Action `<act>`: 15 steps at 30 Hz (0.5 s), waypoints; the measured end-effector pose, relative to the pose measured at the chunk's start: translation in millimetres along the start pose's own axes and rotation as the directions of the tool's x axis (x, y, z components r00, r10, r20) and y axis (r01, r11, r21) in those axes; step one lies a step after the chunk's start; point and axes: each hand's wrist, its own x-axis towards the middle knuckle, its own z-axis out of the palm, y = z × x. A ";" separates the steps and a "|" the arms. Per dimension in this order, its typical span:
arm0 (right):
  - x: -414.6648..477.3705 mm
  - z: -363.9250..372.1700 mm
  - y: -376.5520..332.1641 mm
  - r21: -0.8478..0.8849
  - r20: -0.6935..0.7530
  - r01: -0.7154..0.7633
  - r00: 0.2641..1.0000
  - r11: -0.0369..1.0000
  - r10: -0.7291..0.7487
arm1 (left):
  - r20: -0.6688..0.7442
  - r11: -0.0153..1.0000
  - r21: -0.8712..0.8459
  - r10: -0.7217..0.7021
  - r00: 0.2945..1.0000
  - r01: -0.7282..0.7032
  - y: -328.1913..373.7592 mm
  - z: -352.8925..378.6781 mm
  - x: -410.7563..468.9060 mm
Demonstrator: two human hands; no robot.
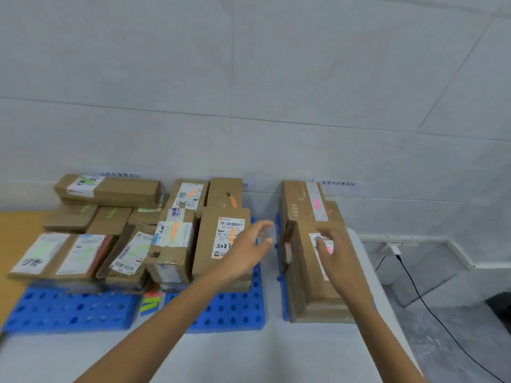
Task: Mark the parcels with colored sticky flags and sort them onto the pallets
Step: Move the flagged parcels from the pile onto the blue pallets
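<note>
On my feed a pale tiled wall [249, 78] fills the upper half. A printed paper sign [338, 184] is stuck low on it at the right, and a second, blurred sign [121, 175] at the left. A white tabletop [249, 355] runs across the foreground, and I can see an orange-brown wooden surface [11, 239] at the far left. On the right, a white plug [394, 248] sits at a white socket strip [398, 239] along the wall, and its black cable [423, 299] trails down over the grey floor [442, 313].

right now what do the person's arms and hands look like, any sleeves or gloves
Both forearms are bare, with no sleeves in view. The left hand and right hand wear no gloves, and no watch or bracelet shows. Blur hides finer detail.
</note>
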 end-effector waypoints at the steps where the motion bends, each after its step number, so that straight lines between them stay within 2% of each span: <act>1: -2.2 15.7 -21.4 0.034 0.018 0.057 0.998 0.998 -0.058 | -0.022 1.000 -0.008 0.024 0.999 -0.024 -5.1 -27.2 -8.3; 5: -17.5 101.9 -110.2 0.130 0.156 0.207 0.961 0.970 -0.227 | -0.246 0.997 -0.013 0.065 0.967 -0.071 -39.1 -152.7 -59.5; 7: -30.3 152.0 -155.1 0.196 0.222 0.245 0.932 0.950 -0.286 | -0.366 0.999 0.038 0.021 0.930 -0.008 -67.6 -219.3 -95.7; 10: -54.0 230.3 -222.5 0.272 0.339 0.290 0.863 0.918 -0.374 | -0.545 0.984 0.112 -0.056 0.837 0.139 -122.8 -312.6 -157.8; 15: -97.1 346.0 -308.0 0.342 0.486 0.339 0.734 0.876 -0.474 | -0.694 0.944 0.102 -0.158 0.703 0.313 -196.3 -414.0 -255.8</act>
